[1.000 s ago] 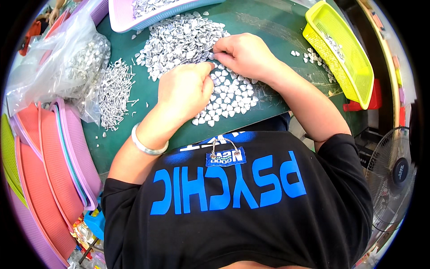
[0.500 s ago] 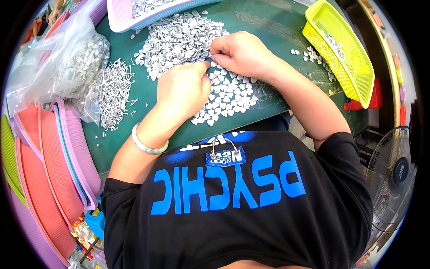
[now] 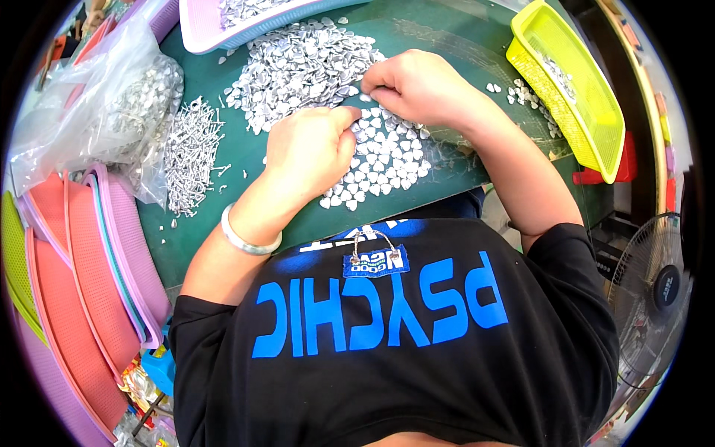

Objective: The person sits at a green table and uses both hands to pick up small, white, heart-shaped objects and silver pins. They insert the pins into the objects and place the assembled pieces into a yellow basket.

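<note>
A heap of small silvery heart-shaped pieces (image 3: 298, 67) lies on the green table in front of me. Nearer to me, similar hearts (image 3: 383, 160) are spread in a loose single layer. My left hand (image 3: 311, 149) is closed at the heap's near edge, thumb against the curled fingers; whatever it may hold is hidden. To its right, my right hand (image 3: 417, 86) is pinched shut beside the heap, and I cannot make out what is between its fingertips. One loose heart (image 3: 365, 97) lies just below those fingertips. The two hands are close together but apart.
Thin silvery pin-like pieces (image 3: 191, 156) are piled at left, beside a clear plastic bag (image 3: 145, 104) of small parts. A pink-and-blue tray (image 3: 283, 16) stands at the back. A yellow-green basket (image 3: 611, 123) sits at right, scattered hearts beside it. Stacked baskets (image 3: 82, 290) and a fan (image 3: 640, 298) flank me.
Both hands have shifted slightly right, the right hand more, away from the heap's edge. A loose heart now shows below the right fingertips.
</note>
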Available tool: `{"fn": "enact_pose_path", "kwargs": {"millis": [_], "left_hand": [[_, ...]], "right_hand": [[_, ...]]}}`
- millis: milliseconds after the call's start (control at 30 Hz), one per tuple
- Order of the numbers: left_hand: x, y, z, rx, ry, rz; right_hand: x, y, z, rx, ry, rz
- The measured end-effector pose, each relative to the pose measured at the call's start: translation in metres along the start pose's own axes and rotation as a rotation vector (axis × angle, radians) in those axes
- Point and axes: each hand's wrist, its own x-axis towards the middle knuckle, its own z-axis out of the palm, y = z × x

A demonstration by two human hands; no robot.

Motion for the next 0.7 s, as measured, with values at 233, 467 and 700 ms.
{"fn": "enact_pose_path", "kwargs": {"millis": [233,467,700], "left_hand": [[0.001,0.0,0.0,0.013,-0.013,-0.014],[0.001,0.0,0.0,-0.007,-0.015,-0.028],[0.001,0.002,0.002,0.023,0.025,-0.015]], "right_hand": [[0.007,-0.006,0.007,-0.007,0.062,-0.033],[0.009,-0.001,0.018,0.036,0.132,-0.04],[0.001,0.023,-0.017,1.353,0.137,0.322]]}}
